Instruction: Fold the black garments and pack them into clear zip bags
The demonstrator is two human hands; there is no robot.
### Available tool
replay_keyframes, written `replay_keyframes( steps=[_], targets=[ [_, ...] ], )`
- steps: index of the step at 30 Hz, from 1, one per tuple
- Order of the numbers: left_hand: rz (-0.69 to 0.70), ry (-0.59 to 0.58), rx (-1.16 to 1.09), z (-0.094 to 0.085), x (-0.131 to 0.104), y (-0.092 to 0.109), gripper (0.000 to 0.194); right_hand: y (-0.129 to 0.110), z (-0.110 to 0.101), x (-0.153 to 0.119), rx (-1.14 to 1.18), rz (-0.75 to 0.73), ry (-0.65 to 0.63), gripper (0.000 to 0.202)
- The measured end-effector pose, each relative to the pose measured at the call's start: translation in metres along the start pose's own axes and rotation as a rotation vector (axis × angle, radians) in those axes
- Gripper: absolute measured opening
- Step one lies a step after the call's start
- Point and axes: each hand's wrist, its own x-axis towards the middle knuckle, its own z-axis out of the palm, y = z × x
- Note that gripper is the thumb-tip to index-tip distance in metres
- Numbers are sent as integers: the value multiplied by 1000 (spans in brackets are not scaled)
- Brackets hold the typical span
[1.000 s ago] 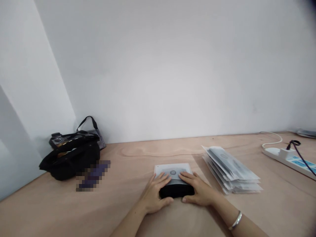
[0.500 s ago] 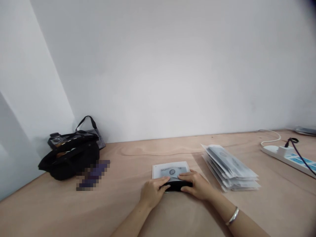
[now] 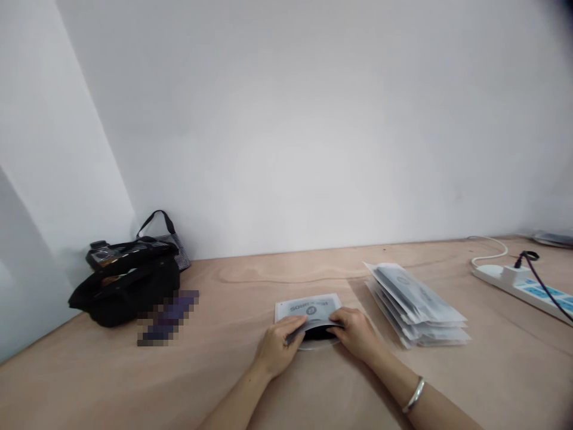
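A frosted plastic bag with grey lettering and a round logo lies flat on the table before me. Its near edge gapes, and a black item shows inside the mouth; its kind is hidden. My left hand pinches the left side of that mouth, thumb below and fingers on top. On the right side, my right hand grips the rim between thumb and fingers. A silver bangle circles my right wrist. To the right rests a stack of similar filled frosted bags.
A black tote bag with a bottle stands at the far left, a blurred-out purple item beside it. On the right lies a white power strip with a plugged-in adapter and cables. A wall bounds the wooden table behind.
The black item has gone further into the bag, and the bag's near edge is now raised over it. My fingers have shifted from the black item to the bag's rim.
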Motion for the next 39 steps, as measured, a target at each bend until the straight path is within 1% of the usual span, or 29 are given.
replay_keyframes(
  steps=[2, 4, 9, 12, 14, 16, 18, 19, 21, 23, 25, 27, 30, 32, 35, 39],
  targets=[
    [16, -43, -7, -1, 1, 0, 33, 5, 1, 0, -21, 8, 21, 19],
    [19, -90, -17, -1, 1, 0, 32, 8, 1, 0, -56, 8, 11, 22],
    [-13, -151, -49, 1, 2, -3, 32, 0, -3, 1, -222, 42, -4, 16],
    [-20, -171, -53, -1, 2, -1, 33, -5, -6, 1, -262, 72, 11, 14],
    [-15, -194, -27, -5, 2, 0, 35, -7, -9, 0, -265, 62, 16, 9],
    [11, -225, 25, -14, -1, -1, 45, -10, -12, -3, -223, -9, 18, 5],
    [55, -249, 87, -25, -5, -5, 57, -15, -15, -7, -162, -112, 17, 15],
    [79, -249, 112, -30, -9, -8, 59, -19, -15, -8, -138, -157, 15, 20],
    [115, -218, 148, -39, -16, -17, 51, -29, -13, -10, -127, -218, 6, 24],
    [132, -159, 164, -44, -23, -25, 38, -43, -6, -8, -154, -263, -12, 26],
    [137, -110, 171, -46, -27, -31, 29, -57, 5, -3, -204, -308, -41, 24],
    [145, -94, 176, -46, -29, -32, 26, -70, 19, 3, -265, -354, -62, 23],
    [147, -121, 190, -44, -27, -27, 23, -83, 43, 12, -346, -441, -69, 19],
    [145, -145, 202, -42, -26, -24, 23, -86, 54, 15, -391, -496, -50, 15],
    [144, -152, 211, -40, -24, -22, 24, -84, 59, 15, -440, -578, -5, 16],
    [153, -143, 203, -36, -23, -23, 25, -71, 47, 9, -478, -638, 47, 13]
  ],
)
